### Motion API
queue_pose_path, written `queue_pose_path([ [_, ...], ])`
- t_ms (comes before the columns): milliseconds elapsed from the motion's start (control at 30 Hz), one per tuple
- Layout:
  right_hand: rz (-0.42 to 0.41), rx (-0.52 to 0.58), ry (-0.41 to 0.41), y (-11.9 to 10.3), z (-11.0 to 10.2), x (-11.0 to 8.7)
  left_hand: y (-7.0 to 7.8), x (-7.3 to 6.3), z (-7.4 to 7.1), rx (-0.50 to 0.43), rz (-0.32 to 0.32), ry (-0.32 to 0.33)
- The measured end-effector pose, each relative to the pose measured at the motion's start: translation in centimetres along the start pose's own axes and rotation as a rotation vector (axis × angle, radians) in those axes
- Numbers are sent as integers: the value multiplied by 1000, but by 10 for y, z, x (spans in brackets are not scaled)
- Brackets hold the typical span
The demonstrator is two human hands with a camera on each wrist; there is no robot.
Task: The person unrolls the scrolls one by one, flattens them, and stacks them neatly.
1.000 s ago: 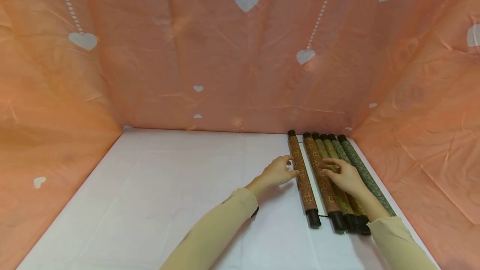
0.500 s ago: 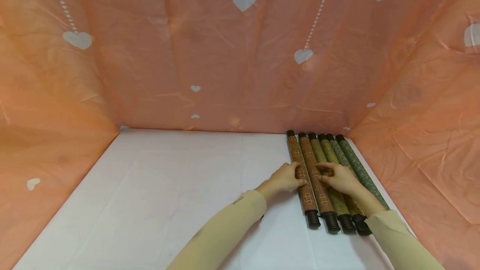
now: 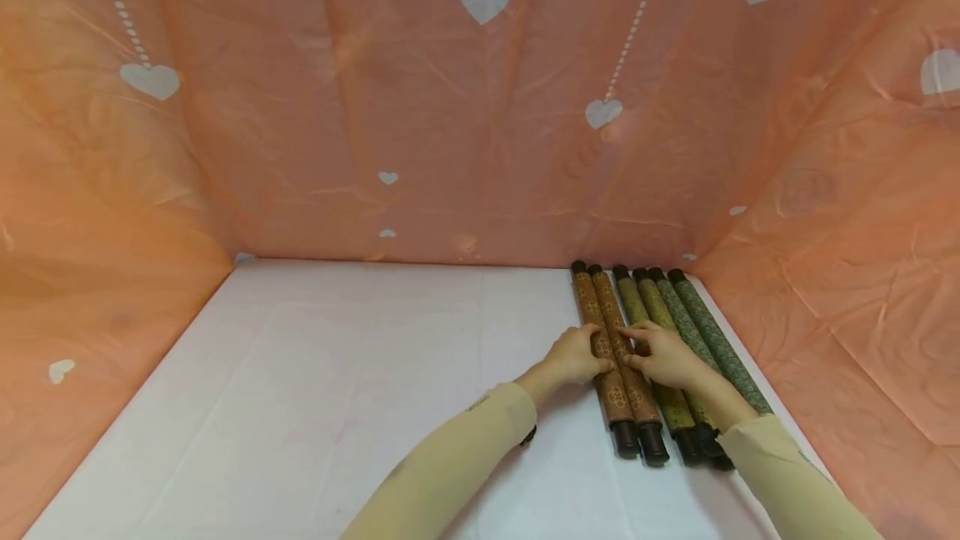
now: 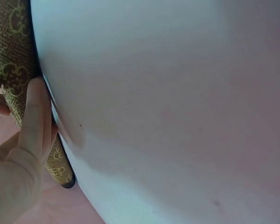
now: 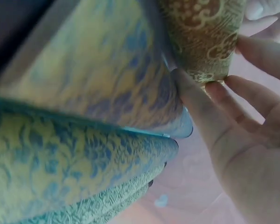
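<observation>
Two brown patterned scrolls with black end knobs lie side by side on the white tabletop in the head view. The left brown scroll (image 3: 617,397) is gripped by my left hand (image 3: 572,357), its thumb and fingers on the roll's left side and top. The right brown scroll (image 3: 642,397) is pinched from the right by my right hand (image 3: 667,358). Close up, the left wrist view shows the left hand (image 4: 25,140) against a brown roll. In the right wrist view, fingers of the right hand (image 5: 242,135) curl about the other brown roll (image 5: 200,35).
Two olive-yellow scrolls (image 3: 632,300) lie just right of the brown pair, partly beneath my right hand and forearm. Beyond them are two green scrolls (image 3: 708,319) near the right table edge. Orange cloth walls (image 3: 427,123) with white hearts enclose the white table (image 3: 337,398).
The right brown scroll has moved left with my right hand, closing the white gap between the pair. A gap from the olive scrolls has opened. My left hand has come onto the left scroll.
</observation>
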State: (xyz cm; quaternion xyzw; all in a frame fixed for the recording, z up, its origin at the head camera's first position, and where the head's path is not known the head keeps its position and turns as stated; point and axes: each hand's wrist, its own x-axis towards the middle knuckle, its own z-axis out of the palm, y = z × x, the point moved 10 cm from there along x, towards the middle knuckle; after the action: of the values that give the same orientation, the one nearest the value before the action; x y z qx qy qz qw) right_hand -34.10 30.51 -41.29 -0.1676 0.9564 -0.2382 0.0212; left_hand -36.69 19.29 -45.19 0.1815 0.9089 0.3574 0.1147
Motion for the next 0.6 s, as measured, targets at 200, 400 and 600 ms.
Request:
queue_pose_path([
  [200,15,91,19,-1,4,1,-3,0,0,-43,20,7],
  [400,-1,128,65,-11,7,0,-8,-6,-7,-75,51,27],
  [600,62,216,75,-24,13,-1,-18,-18,-22,-134,75,29],
])
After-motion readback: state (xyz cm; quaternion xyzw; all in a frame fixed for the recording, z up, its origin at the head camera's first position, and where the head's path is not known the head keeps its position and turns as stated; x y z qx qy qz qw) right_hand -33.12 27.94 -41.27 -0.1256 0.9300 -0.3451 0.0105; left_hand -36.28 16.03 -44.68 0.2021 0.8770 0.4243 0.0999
